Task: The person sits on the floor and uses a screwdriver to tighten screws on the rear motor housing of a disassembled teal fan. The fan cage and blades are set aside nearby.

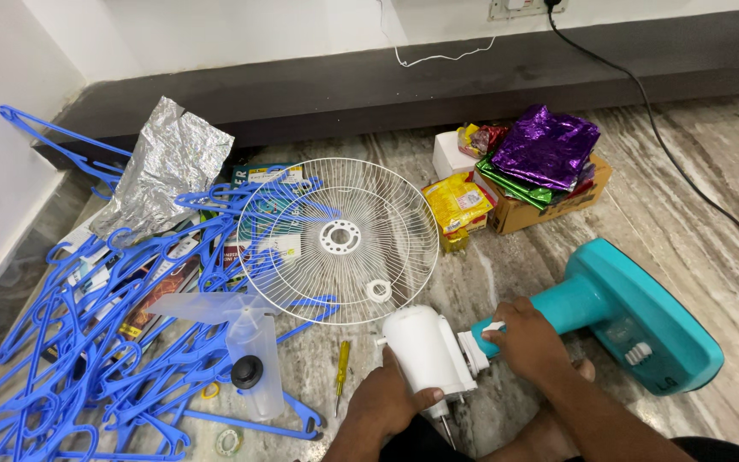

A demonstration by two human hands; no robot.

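Motor housing (425, 349): white, lying on the floor, between both hands.
Left hand (382, 404): curled around the housing's near end.
Right hand (528, 342): clamped on the teal stand's neck (570, 304).
Axis: housing-to-base, running up and rightward.
Shaft tip: probably pointing toward the person.

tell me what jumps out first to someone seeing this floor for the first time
The heap of blue hangers sprawling over the floor on the left, and the white wire fan guard lying flat in the middle. Nearer the camera, the left hand grips the white fan motor housing while the right hand holds the teal fan stand.
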